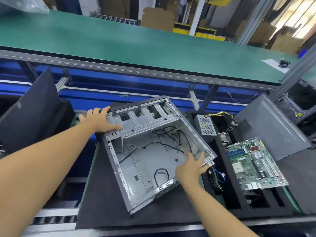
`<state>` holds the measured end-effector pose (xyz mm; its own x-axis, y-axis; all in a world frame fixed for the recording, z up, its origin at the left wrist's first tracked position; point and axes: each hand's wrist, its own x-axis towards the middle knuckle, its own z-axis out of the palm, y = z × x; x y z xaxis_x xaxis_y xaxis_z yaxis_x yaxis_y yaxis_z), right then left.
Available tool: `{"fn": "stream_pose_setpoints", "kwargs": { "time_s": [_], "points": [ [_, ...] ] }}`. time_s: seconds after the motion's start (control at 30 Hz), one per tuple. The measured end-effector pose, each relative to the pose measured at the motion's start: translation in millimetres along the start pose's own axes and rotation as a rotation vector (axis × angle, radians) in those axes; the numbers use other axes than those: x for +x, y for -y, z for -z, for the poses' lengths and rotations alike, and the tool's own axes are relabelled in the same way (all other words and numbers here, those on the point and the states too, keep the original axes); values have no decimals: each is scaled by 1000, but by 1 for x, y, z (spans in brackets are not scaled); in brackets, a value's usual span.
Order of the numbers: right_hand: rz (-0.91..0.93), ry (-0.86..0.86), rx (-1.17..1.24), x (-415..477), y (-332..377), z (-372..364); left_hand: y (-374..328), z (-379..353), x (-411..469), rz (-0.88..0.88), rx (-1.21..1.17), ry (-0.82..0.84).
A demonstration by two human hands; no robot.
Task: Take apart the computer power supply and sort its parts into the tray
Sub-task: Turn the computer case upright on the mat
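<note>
Head view: power supply [207,124] sits in the far-left slot of the foam tray [220,151], wire bundle trailing off its far end. I'd judge it a dense, stiff steel box; grab the flanks, not the wires.

Gutted PC case [142,161] lies skewed on the mat. Probably light, with sharp sheet edges.

Left hand [99,119] lies flat, fingers spread, on the drive-cage corner. Right hand [191,165] presses near-straight fingers on the right rim. Neither clamps anything.

Loose black cables [164,170] inside could snag. Motherboard [253,161] lies in the tray, near the case. Grey side panel [266,127] leans beyond.
</note>
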<state>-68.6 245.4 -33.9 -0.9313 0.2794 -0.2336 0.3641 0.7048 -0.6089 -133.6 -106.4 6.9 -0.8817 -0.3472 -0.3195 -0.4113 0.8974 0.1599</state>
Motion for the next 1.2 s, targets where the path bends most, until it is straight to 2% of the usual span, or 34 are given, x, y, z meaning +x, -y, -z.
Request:
{"fn": "stream_pose_setpoints", "kwargs": {
  "time_s": [0.17,0.3,0.47,0.53,0.63,0.73,0.8,0.87,0.93,1.03,1.13,1.2],
  "points": [
    [86,4,23,10,2,2,10,-2,-19,89,75,17],
    [287,55,18,42,4,14,21,-12,-53,195,235,-7],
    [452,89,56,103,16,43,16,-55,-113,238,339,-140],
    [416,38,72,122,20,51,4,-69,-131,230,404,-173],
    [272,-27,56,127,17,56,-4,-64,-135,250,347,-82],
    [59,92,-42,107,8,55,-3,-39,-112,268,33,36],
    [-23,244,-163,90,-2,51,-5,-23,-91,187,-170,79],
    [-18,296,-239,78,-8,46,-8,-13,-70,111,-290,83],
    [29,248,-276,73,-10,43,-11,-18,-56,93,-364,65],
    [88,198,-353,73,-9,38,-16,-40,-52,134,-375,-67],
    [154,190,-423,86,-6,41,-19,-56,-64,100,-99,-159],
    [188,201,-452,102,3,47,-23,-66,-74,129,-17,-166]
  ]
}}
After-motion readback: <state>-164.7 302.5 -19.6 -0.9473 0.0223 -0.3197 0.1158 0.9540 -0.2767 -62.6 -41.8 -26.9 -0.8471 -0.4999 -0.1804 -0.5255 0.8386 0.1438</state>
